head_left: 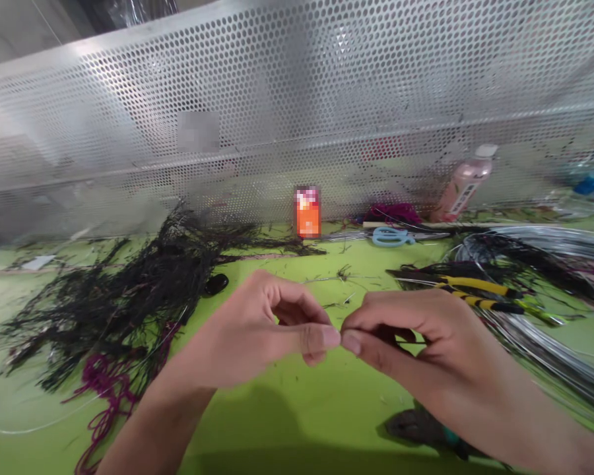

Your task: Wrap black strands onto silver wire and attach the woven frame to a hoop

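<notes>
My left hand [267, 330] and my right hand [420, 343] meet fingertip to fingertip above the green table [287, 409]. Both are closed in a pinch, thumb against forefinger. Whatever sits between the fingertips is too small to make out; a dark thin strand shows inside the right hand's curled fingers. A heap of black feathery strands [138, 284] lies just left of my left hand. Yellow-handled pliers [480, 293] lie just beyond my right hand.
A perforated metal screen [297, 112] closes off the back. Along it stand an orange can [307, 212], light blue scissors [393, 236] and a pink bottle [462, 185]. Coiled silver wire [549, 343] fills the right side. Purple cord [103, 389] lies at lower left, a dark tool [420, 429] under my right wrist.
</notes>
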Tool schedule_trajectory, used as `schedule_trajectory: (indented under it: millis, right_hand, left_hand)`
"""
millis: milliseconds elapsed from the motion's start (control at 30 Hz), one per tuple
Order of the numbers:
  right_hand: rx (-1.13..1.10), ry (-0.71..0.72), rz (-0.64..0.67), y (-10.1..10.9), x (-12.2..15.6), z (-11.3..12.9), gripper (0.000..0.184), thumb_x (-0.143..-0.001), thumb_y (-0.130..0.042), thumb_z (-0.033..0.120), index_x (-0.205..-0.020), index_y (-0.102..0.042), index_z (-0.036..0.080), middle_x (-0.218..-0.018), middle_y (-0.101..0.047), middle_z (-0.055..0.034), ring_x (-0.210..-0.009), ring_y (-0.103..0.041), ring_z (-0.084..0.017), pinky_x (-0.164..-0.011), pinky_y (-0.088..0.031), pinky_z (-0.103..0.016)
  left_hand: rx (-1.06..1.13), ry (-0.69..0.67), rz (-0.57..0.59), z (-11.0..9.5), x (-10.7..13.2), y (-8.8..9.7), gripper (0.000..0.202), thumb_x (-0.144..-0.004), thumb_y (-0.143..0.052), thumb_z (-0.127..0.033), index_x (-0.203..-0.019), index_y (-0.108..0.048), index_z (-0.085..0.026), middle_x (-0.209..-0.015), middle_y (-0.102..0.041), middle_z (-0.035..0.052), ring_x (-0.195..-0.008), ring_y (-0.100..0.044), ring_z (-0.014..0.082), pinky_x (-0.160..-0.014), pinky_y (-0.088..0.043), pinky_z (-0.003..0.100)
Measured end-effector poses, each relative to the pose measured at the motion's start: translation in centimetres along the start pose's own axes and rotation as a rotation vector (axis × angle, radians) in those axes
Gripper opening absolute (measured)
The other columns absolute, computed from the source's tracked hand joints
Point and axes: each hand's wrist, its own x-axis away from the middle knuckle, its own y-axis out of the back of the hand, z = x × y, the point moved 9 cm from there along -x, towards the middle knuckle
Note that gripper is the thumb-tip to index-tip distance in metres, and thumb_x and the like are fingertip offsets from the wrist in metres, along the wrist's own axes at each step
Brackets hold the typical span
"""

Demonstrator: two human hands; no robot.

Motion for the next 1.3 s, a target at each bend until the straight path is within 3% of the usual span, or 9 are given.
schedule_trajectory:
  millis: [133,300,600,800,967,1067,1133,1300]
  right_hand:
    - [-0.018,-0.019,-0.018,0.3,-0.2,-0.2,0.028,-0.098,-0.059,0.025,-0.072,-0.068,0.020,-0.062,-0.054,0.0057,-0.058,-0.042,-0.008,-0.051,-0.032,-0.022]
    - [-0.039,-0.050,-0.031,0.7,-0.3,-0.6,0.032,-0.099,-0.058,0.032,-0.071,-0.067,0.019,-0.060,-0.046,0.0050,-0.057,-0.037,-0.009,-0.049,-0.029,-0.023]
    - [-0.040,-0.025,-0.098,1.4,-0.1,-0.4,0.032,-0.098,-0.061,0.033,-0.071,-0.070,0.018,-0.059,-0.049,0.0042,-0.056,-0.038,-0.009,-0.049,-0.030,-0.024]
    - [0.032,0.030,-0.111,1.6,-0.3,0.0,0.031,-0.101,-0.058,0.028,-0.075,-0.072,0.018,-0.062,-0.056,0.0027,-0.057,-0.041,-0.011,-0.051,-0.032,-0.026]
    - [0.091,0.132,-0.075,0.9,-0.1,0.4,0.023,-0.101,-0.058,0.019,-0.081,-0.070,0.020,-0.066,-0.059,0.0039,-0.059,-0.046,-0.008,-0.055,-0.035,-0.024]
    - [0.183,0.260,-0.120,0.8,0.3,1.3,0.022,-0.101,-0.055,0.014,-0.085,-0.070,0.018,-0.070,-0.062,0.0026,-0.059,-0.049,-0.008,-0.056,-0.035,-0.024]
    - [0.233,0.288,-0.147,1.0,0.4,1.5,0.020,-0.101,-0.055,0.014,-0.086,-0.069,0.017,-0.070,-0.062,0.0026,-0.060,-0.050,-0.007,-0.056,-0.036,-0.024]
    - [0.243,0.161,-0.103,1.5,0.0,0.7,0.011,-0.098,-0.061,0.017,-0.091,-0.068,0.022,-0.075,-0.064,0.0044,-0.063,-0.054,-0.007,-0.055,-0.038,-0.022]
  left_hand:
    - [-0.100,-0.054,-0.014,-0.3,-0.1,0.0,0.011,-0.086,-0.080,-0.026,-0.081,-0.075,-0.018,-0.069,-0.071,-0.0052,-0.062,-0.061,0.0071,-0.058,-0.046,0.015]
    - [-0.507,-0.366,-0.094,-2.6,0.7,-0.1,0.008,-0.096,-0.070,-0.025,-0.089,-0.072,-0.021,-0.076,-0.069,-0.0090,-0.065,-0.058,0.0048,-0.062,-0.042,0.016]
    - [-0.785,-0.713,-0.302,-4.1,1.9,-1.0,0.011,-0.100,-0.059,-0.019,-0.092,-0.067,-0.017,-0.067,-0.058,-0.0069,-0.057,-0.052,0.0068,-0.057,-0.035,0.026]
    - [-0.556,-0.568,-0.299,-4.0,1.4,-0.7,0.016,-0.097,-0.060,-0.019,-0.084,-0.069,-0.016,-0.064,-0.061,-0.0054,-0.053,-0.049,0.0063,-0.051,-0.034,0.023]
    - [-0.286,-0.226,-0.165,-1.9,0.4,-0.2,0.024,-0.095,-0.061,-0.021,-0.075,-0.073,-0.018,-0.063,-0.065,-0.0037,-0.056,-0.055,0.0081,-0.050,-0.039,0.019]
    - [-0.133,-0.047,-0.060,-0.1,0.0,-0.4,0.024,-0.093,-0.061,-0.026,-0.074,-0.072,-0.016,-0.060,-0.063,-0.0028,-0.053,-0.053,0.0094,-0.048,-0.040,0.020]
    - [-0.139,-0.050,-0.073,-0.1,0.0,-0.3,0.023,-0.093,-0.061,-0.026,-0.076,-0.072,-0.016,-0.061,-0.062,-0.0029,-0.055,-0.053,0.0096,-0.050,-0.041,0.021]
    - [-0.347,-0.180,-0.187,-1.5,0.3,0.1,0.021,-0.096,-0.061,-0.028,-0.082,-0.074,-0.020,-0.066,-0.062,-0.0039,-0.059,-0.052,0.0094,-0.051,-0.039,0.020]
